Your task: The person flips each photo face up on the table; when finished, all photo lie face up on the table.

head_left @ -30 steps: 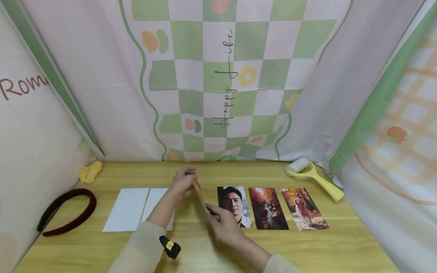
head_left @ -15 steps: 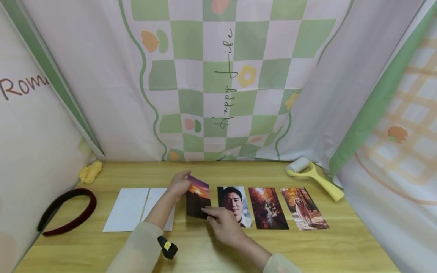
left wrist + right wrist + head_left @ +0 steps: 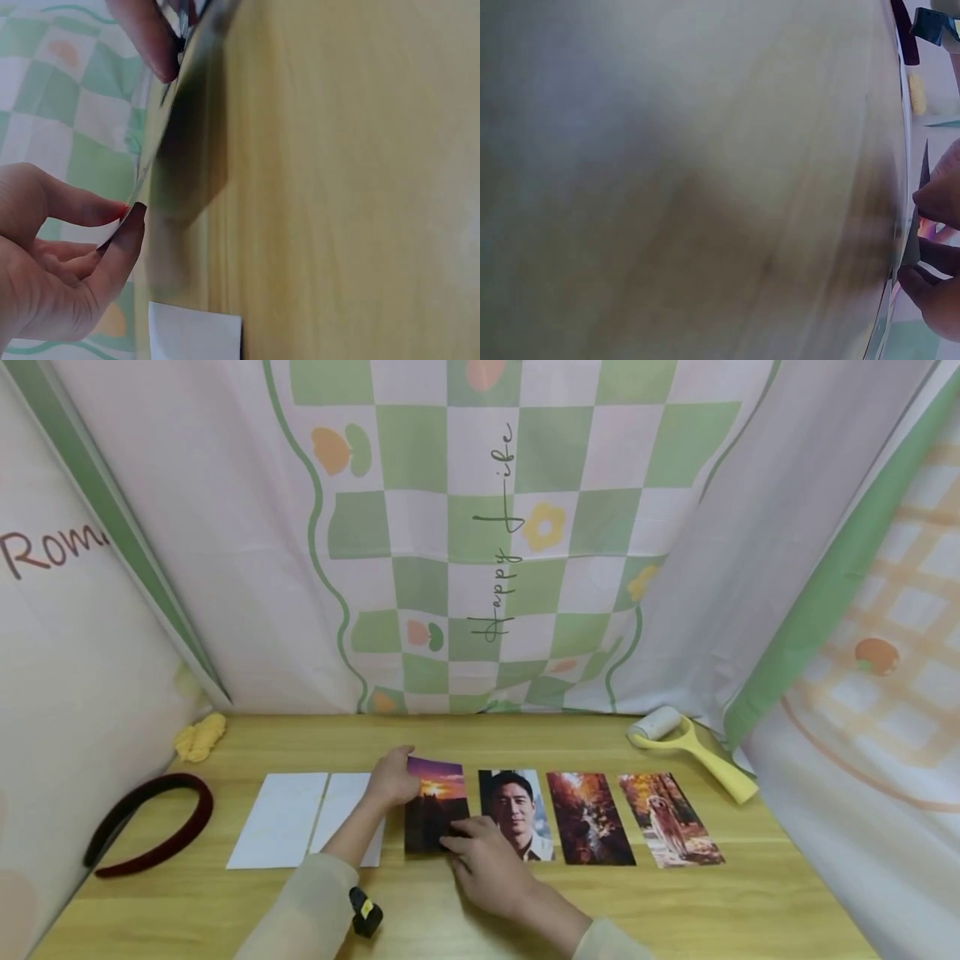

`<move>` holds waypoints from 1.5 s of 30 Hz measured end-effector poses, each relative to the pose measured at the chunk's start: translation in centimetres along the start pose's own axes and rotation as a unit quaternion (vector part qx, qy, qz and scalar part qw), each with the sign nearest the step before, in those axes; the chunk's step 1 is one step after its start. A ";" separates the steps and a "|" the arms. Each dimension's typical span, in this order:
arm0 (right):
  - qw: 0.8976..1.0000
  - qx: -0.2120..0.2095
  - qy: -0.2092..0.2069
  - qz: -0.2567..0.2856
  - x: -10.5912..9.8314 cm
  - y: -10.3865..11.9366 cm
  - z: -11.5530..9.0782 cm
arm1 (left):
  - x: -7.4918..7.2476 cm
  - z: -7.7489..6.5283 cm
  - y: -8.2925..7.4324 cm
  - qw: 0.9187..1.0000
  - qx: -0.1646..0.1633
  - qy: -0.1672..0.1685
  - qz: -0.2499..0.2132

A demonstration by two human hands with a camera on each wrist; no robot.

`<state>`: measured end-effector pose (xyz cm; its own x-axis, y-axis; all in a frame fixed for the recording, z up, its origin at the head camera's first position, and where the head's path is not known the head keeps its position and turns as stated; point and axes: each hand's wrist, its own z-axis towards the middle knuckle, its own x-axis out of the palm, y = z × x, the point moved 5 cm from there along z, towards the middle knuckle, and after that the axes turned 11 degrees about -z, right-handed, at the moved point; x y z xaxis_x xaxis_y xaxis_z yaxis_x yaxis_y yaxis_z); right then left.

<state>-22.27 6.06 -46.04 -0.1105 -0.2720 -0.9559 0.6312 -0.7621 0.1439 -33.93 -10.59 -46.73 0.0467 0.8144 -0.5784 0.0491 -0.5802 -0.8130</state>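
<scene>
A sunset photo card (image 3: 435,802) lies nearly flat, close over the table, between my hands. My left hand (image 3: 393,777) pinches its upper left corner between thumb and fingers; in the left wrist view the card (image 3: 161,135) shows edge-on, with its shadow on the wood. At the lower right corner, my right hand (image 3: 491,868) pinches the card's near edge, fingers on top. Just right of it lies a portrait photo (image 3: 517,810), partly overlapped by the right hand. A white blank card (image 3: 341,806) sits left of the sunset card, partly behind my left forearm.
Another white card (image 3: 277,822) lies further left, beside a dark red headband (image 3: 161,856) and a yellow cloth (image 3: 199,737). To the right are an autumn stream photo (image 3: 591,818), a dog photo (image 3: 670,818) and a yellow-handled lint roller (image 3: 701,752). A patterned curtain (image 3: 412,527) hangs behind.
The sunset card has turned from edge-on to picture side up and come down toward the table. Both hands keep hold; my left hand has lowered slightly toward me.
</scene>
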 end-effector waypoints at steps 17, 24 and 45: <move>0.991 -0.013 0.093 -0.092 1.0 0.6 -0.3 | 0.8 -0.7 0.1 0.997 0.016 0.027 0.070; 0.989 -0.021 0.110 -0.095 1.3 0.5 -0.4 | 1.2 -1.0 -0.1 0.993 0.010 0.062 0.101; 0.988 -0.025 0.114 -0.099 1.2 0.9 -0.3 | 1.8 -1.3 -0.2 0.985 0.022 0.093 0.140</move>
<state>-21.61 5.22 -47.17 -0.0629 0.0230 -0.9978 0.6523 -0.7557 -0.0585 -32.53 -9.02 -47.57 0.2351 0.6035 -0.7619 -0.0346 -0.7782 -0.6271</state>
